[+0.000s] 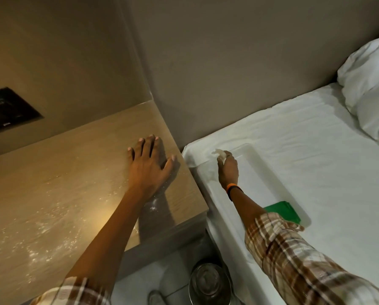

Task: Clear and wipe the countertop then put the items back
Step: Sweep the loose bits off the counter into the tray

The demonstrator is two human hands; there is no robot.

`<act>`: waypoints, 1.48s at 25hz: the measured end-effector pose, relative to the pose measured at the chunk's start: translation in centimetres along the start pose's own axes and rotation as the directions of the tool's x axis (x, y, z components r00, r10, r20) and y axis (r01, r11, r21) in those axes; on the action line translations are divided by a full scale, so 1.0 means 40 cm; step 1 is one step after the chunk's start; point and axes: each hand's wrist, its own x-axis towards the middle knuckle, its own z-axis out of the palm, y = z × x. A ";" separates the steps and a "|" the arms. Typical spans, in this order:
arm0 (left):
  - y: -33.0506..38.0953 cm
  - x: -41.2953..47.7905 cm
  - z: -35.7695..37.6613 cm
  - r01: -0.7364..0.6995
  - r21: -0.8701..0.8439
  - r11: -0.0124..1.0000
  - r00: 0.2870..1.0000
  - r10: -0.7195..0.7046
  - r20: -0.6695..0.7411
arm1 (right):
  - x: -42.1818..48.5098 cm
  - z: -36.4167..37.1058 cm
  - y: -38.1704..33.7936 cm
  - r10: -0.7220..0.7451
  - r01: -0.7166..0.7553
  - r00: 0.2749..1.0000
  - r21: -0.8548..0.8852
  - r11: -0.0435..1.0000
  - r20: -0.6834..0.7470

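A light wooden countertop (58, 186) fills the left half, dusted with white powder and specks. My left hand (150, 166) lies flat on its right end, fingers spread, holding nothing. My right hand (227, 167) reaches over a white tray (264, 164) that rests on the bed, and its fingertips pinch a small crumpled white piece, perhaps tissue (218, 152), above the tray's far left corner. A green folded cloth (284, 211) lies in the tray's near end, partly behind my right forearm.
A white bed sheet (316, 137) and pillows (369, 80) fill the right side. A metal bin (209, 282) stands on the floor between counter and bed. A dark switch panel (5, 110) sits on the wall at left.
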 end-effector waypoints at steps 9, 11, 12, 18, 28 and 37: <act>0.000 0.013 -0.046 0.002 0.026 1.000 0.995 -0.004 0.104 | -0.110 -0.123 -0.113 -0.169 0.198 0.966 0.142 0.970 -0.194; 0.005 -0.004 -0.088 -0.006 0.000 1.000 0.990 0.006 0.140 | -0.182 -0.195 -0.199 -0.242 0.300 0.932 0.203 0.932 -0.269; 0.007 -0.018 -0.109 -0.007 0.005 1.000 0.988 0.006 0.152 | -0.223 -0.234 -0.246 -0.283 0.352 0.917 0.235 0.906 -0.283; -0.031 -0.122 -0.175 0.046 0.010 0.999 0.986 -0.047 0.163 | -0.452 -0.315 -0.431 -0.375 0.390 0.918 0.485 0.782 -0.134; -0.519 -0.426 -0.317 0.193 -0.037 0.980 0.981 -0.192 0.032 | -0.889 0.180 -0.609 -0.414 0.331 0.875 0.311 0.891 0.251; -1.191 -0.823 -0.394 0.444 -0.052 0.894 0.894 -0.446 -0.035 | -1.164 0.588 -0.845 -0.564 0.662 0.631 0.009 0.749 0.532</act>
